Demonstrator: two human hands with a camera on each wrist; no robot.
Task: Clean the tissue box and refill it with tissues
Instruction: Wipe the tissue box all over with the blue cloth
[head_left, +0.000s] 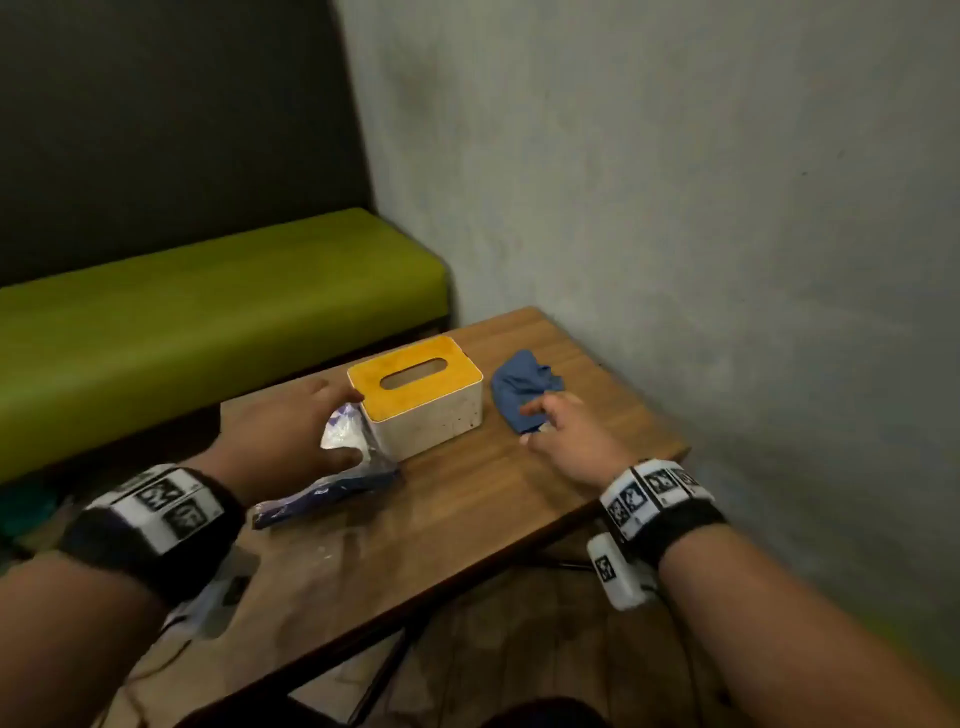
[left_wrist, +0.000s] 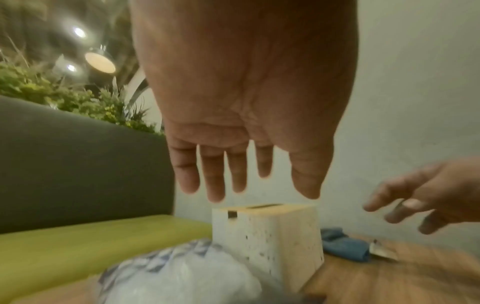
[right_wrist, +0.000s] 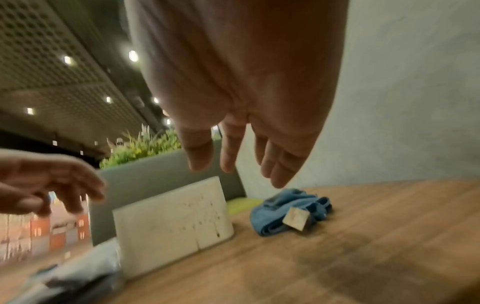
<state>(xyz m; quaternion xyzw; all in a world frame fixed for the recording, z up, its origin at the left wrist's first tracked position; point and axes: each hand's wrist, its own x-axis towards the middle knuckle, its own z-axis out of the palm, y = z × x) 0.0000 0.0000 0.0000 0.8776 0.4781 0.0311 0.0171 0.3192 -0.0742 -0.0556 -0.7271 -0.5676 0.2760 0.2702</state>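
The tissue box (head_left: 420, 402) stands upright near the far middle of the wooden surface (head_left: 467, 519), white walls speckled with dark spots, its yellow lid on top with the oval slot showing nothing through it. My left hand (head_left: 291, 436) reaches in from the left with its grip open, fingers straight and a little spread; from the head view the fingertips come up to the box's left end, and from the left wrist view they hang just above its top edge, so I cannot tell whether they touch it. Under that hand lies a plastic pack of tissues (head_left: 343, 467), white and blue-purple, pressed against the left side of the box and running back toward me along the surface. My right hand (head_left: 566, 441) is on the other side, its grip also open and holding nothing, fingers loosely spread above the near edge of a crumpled blue cloth (head_left: 522, 387). The cloth lies just to the right of the box, apart from it by a narrow strip of wood, with a small pale tag (right_wrist: 296, 221) sticking up from its near fold. Both my wrists carry black bands with printed markers. Beyond the surface runs a green bench seat (head_left: 208, 312) with a dark backrest, and a grey wall (head_left: 675, 208) closes the right side
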